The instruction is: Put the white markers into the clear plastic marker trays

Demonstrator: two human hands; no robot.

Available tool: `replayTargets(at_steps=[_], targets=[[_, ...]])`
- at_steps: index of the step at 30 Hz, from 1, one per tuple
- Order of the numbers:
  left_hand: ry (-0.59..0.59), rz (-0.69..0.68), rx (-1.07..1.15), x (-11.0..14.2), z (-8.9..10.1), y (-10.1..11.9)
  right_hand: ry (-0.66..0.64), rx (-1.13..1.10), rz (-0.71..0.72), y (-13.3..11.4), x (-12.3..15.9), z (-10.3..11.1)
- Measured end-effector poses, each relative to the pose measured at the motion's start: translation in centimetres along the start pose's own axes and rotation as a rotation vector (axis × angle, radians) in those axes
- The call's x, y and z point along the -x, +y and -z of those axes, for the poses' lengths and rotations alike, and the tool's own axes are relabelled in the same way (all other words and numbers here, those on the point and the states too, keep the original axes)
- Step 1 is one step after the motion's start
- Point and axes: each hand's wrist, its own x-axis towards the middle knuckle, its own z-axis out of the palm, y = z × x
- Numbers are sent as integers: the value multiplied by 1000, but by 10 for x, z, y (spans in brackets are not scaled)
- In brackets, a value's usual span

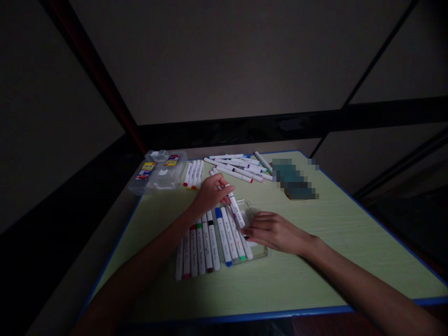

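- Okay so, gripping a white marker (235, 210) in the left hand (214, 189), slanted down toward the right, between both hands and over a clear tray (261, 255).
- Right hand (275, 231) with fingers bunched narrow by the marker's lower end; can't tell if pinching or just touching.
- In the tray's left part, a few markers (231, 240) side by side, blue and green ends showing.
- Just left of those, another row of markers (200, 252).
- Farther back: clear cases (170, 177), four markers (193, 175), a loose marker pile (238, 165), plus something greenish (294, 179), blurred out.
- All on a pale green table (332, 224), blue-edged.
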Motion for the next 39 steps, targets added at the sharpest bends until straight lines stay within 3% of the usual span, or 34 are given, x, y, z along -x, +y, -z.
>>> replayTargets(at_steps=[6,13,20,29,39], targets=[[41,-35,-35,1,1,3,-13,24,-19,-2,-1,0],[40,37,-22,1,2,9,-32,36,6,-1,0,0],[25,77,163,5,5,19,107,76,56,-4,0,2],[-111,6,477,6,9,14,252,92,-27,-7,-1,7],[-54,1,413,7,7,20,278,43,-96,-9,0,3]])
